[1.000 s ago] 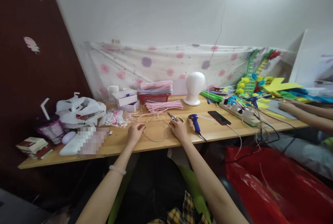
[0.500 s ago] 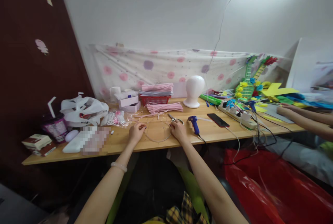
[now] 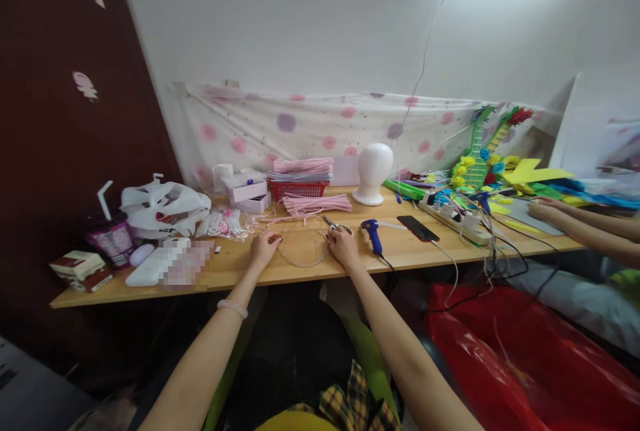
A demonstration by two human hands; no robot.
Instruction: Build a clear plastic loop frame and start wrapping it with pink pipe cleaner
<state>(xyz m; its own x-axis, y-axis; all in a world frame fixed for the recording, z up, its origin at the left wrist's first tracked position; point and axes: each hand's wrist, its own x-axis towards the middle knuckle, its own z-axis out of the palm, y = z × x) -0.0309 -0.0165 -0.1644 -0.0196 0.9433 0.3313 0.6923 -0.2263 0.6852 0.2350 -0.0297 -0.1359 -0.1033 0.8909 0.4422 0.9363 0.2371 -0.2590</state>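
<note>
A thin, pale wire hoop stretches between my two hands just over the front of the table. My left hand pinches the hoop's left side between thumb and fingers. On the opposite side, my right hand has its fingers closed on the wire. Scissors lie right behind the right hand, partly covered by it; I cannot tell if they touch. Behind the hoop are loose pink pipe cleaners and a bundle of pink pipe cleaners.
A white foam head stands behind. On the right are a blue glue gun, a phone, a power strip with cables, and another person's hands. A red basket, plastic bag and cup sit left.
The camera view has shifted slightly. Both hands keep their hold on the hoop, with almost no movement.
</note>
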